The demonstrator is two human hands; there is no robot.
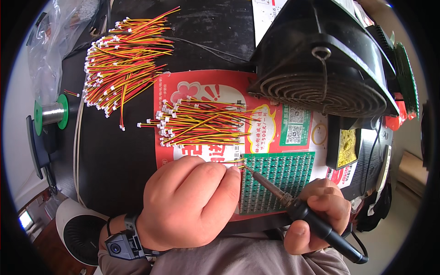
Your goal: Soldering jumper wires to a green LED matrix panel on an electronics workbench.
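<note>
My left hand [192,201] is closed in a pinch at the left edge of a green circuit board panel [280,183]. Thin red and yellow wires [236,161] stick out past its fingertips and reach the board's upper left edge. My right hand [327,208] grips the black handle of a soldering iron [266,182], which slants up to the left. The iron's tip meets or nearly meets the wire ends at the board edge. Just beyond my left hand lies a bundle of red and yellow connector wires [201,123] with white plugs on the left.
A larger pile of connector wires [130,64] lies far left. A solder wire spool [51,113] with green flanges stands at the left edge. The black fume extractor fan [316,64] looms at far right, beside a yellow sponge [347,147] in a holder. A red printed sheet [166,153] lies underneath.
</note>
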